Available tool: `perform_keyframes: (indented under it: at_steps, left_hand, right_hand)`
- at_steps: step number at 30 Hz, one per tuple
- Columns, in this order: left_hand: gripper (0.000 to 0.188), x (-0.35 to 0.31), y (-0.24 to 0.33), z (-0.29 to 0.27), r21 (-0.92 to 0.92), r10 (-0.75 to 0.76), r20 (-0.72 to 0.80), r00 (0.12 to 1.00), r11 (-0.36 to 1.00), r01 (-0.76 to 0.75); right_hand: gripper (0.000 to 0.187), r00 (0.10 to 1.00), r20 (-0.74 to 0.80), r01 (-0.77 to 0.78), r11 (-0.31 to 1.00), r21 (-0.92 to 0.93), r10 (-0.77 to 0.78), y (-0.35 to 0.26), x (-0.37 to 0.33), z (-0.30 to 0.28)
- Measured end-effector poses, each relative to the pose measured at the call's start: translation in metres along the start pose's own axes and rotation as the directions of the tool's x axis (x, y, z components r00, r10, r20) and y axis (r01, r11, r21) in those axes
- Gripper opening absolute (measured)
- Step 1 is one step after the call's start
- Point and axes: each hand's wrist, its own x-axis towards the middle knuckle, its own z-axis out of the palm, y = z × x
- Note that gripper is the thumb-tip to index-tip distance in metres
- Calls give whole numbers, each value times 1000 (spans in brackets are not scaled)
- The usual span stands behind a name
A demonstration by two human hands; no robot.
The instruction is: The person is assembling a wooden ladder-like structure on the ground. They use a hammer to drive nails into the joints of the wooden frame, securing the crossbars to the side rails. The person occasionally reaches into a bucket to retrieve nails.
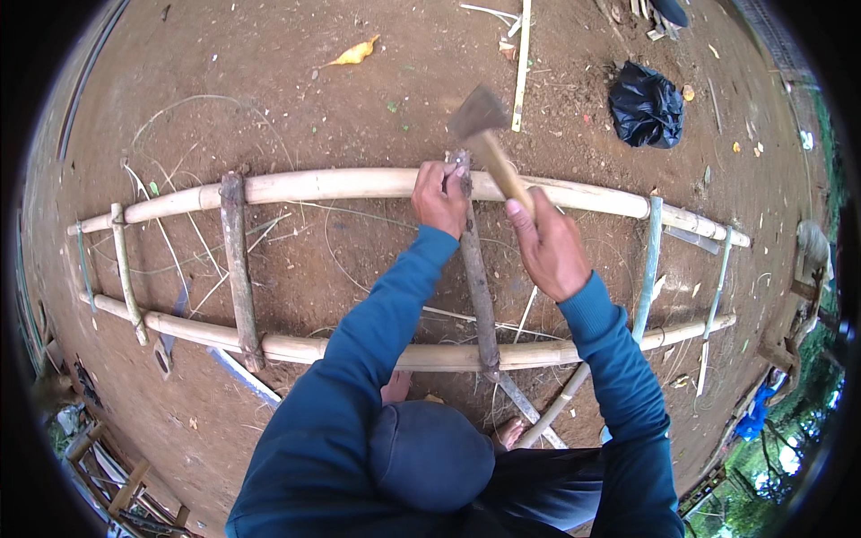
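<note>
My right hand (552, 242) grips the wooden handle of a hatchet (478, 114), its grey wedge-shaped metal head raised over the far bamboo pole (345, 184). A dark, bark-covered stick (478, 278) lies across this pole and the near bamboo pole (439, 358). At the stick's far end my left hand (439, 195) is closed, fingertips pinched together against the wood. Whatever small thing they hold is too small to make out. Another bark-covered stick (237, 269) crosses both poles farther left. Thinner crosspieces, among them a greenish one (647, 269), span the poles towards their ends.
Beyond the frame lie a black plastic bag (646, 105), a pale bamboo strip (521, 67) and a yellow leaf (355, 51). A handsaw (164, 350) rests under the left end. Loose thin strips are scattered on the brown soil. My bare foot (509, 432) is close to the near pole.
</note>
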Motion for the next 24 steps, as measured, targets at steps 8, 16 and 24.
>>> perform_keyframes:
  at_steps: [8,16,24]
  left_hand:
    - [12,5,15,-2,37,47,-18,999,998,-46]
    - [29,-106,59,-13,-84,-663,233,711,715,694]
    - [26,-109,60,-11,-213,-753,371,544,501,839]
  right_hand:
    - [32,990,-27,135,990,-28,-136,16,-1,8]
    - [34,994,-97,-41,996,82,49,10,-46,-13]
    - [34,748,-602,540,784,307,-280,-6,-11,-10]
